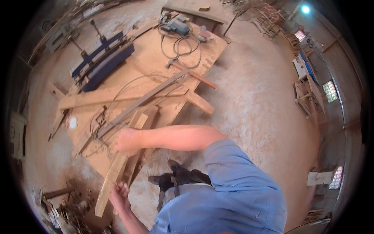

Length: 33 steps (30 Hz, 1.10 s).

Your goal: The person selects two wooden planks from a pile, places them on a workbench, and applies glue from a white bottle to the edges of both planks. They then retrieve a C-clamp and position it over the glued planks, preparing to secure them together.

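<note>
A pale wooden beam point(106, 192) with a slight curve slants across the near edge of the wooden workbench point(146, 54). My right hand point(128, 140) is closed around its upper part, and the fingers are mostly hidden behind the wrist. Lower down, my left hand point(120, 194) is beside the beam's right edge with its fingers curled; what they hold, if anything, cannot be made out. Against the beam's right side lies a second, darker wooden piece point(133, 165). Just beyond my right hand, a long thin wooden strip point(144, 98) crosses the bench.
Toward the far side lie a hammer point(194, 75) and a corded power tool point(176, 26). A blue clamp frame point(105, 58) stands at the left. A thick board point(117, 97) spans the bench, near a white round object point(73, 123). Wood scraps clutter the lower left.
</note>
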Tool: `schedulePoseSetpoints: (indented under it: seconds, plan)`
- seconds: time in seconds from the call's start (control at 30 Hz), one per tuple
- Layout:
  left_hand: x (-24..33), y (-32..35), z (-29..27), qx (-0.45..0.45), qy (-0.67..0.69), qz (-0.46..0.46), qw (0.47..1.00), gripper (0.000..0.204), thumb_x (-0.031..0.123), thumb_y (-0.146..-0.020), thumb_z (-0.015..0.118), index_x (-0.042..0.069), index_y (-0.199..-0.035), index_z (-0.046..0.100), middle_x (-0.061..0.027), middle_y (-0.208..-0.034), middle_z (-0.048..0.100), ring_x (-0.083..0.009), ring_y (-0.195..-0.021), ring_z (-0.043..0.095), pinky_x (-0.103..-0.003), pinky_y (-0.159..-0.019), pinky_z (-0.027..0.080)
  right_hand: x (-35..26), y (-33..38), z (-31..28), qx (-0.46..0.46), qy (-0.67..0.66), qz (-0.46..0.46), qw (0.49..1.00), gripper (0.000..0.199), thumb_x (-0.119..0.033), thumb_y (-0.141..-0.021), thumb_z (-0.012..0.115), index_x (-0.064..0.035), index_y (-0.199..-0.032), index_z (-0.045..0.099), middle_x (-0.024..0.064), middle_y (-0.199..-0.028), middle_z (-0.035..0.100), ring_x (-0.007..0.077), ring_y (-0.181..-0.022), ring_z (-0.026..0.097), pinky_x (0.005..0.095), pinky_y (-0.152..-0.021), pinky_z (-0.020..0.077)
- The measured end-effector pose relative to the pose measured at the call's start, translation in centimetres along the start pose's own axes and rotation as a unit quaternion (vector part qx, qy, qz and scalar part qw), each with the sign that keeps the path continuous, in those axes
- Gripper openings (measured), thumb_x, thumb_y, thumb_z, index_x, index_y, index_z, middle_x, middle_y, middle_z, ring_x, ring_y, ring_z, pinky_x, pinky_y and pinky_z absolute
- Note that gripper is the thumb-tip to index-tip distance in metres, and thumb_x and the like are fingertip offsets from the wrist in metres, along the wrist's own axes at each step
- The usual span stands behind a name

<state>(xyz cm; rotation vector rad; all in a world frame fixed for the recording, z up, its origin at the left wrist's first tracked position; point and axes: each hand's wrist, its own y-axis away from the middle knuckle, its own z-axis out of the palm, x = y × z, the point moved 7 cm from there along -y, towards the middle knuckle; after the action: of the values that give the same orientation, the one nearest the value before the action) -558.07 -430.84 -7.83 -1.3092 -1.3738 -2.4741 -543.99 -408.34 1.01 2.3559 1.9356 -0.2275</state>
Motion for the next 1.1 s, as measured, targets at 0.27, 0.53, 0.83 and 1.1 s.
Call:
schedulePoseSetpoints:
  seconds: [0.27,0.53,0.83,1.1]
  plan:
    - [5.6,-2.7,0.7,0.056,-0.741,0.318,0.589,0.069,0.024,-0.072,0.076,-0.002,-0.131,0.051,-0.0218,-0.116,0.061,-0.0417,-0.11,0.057,-0.047,-0.093,0.046,2.5,-2.6,3.0,-0.118,0.017,0.011,0.993,0.048,-0.045,-0.067,0.076,-0.0195,-0.106,0.071,0.0094,-0.088,0.073,0.0313,-0.09,0.07,0.045,-0.075,0.0557]
    - [3.9,-6.8,-2.5,0.035,-0.742,0.322,0.586,0.063,0.02,-0.071,0.074,0.003,-0.127,0.053,-0.0201,-0.115,0.062,-0.0398,-0.108,0.059,-0.048,-0.091,0.048,2.9,-4.0,6.0,-0.084,-0.012,0.066,0.994,0.041,-0.032,-0.068,0.073,-0.0184,-0.106,0.072,0.008,-0.101,0.069,0.0279,-0.112,0.057,0.0447,-0.096,0.0446]
    - [3.0,-7.9,-0.5,0.016,-0.77,0.25,0.587,0.06,0.026,-0.07,0.072,0.004,-0.123,0.056,-0.0189,-0.109,0.064,-0.0398,-0.101,0.061,-0.049,-0.084,0.05,5.0,-1.9,9.7,0.037,-0.03,0.098,0.994,0.023,-0.025,-0.07,0.07,-0.016,-0.091,0.072,0.0064,-0.096,0.068,0.029,-0.109,0.057,0.0468,-0.093,0.0442]
    - [3.7,-8.1,1.4,0.014,-0.774,0.16,0.612,0.058,0.033,-0.079,0.071,0.006,-0.127,0.054,-0.0199,-0.111,0.064,-0.0385,-0.103,0.062,-0.048,-0.086,0.051,3.2,0.5,4.6,0.129,-0.17,0.111,0.971,0.022,-0.02,-0.072,0.068,-0.0057,-0.088,0.063,0.0146,-0.091,0.062,0.0347,-0.092,0.057,0.0446,-0.082,0.0484]
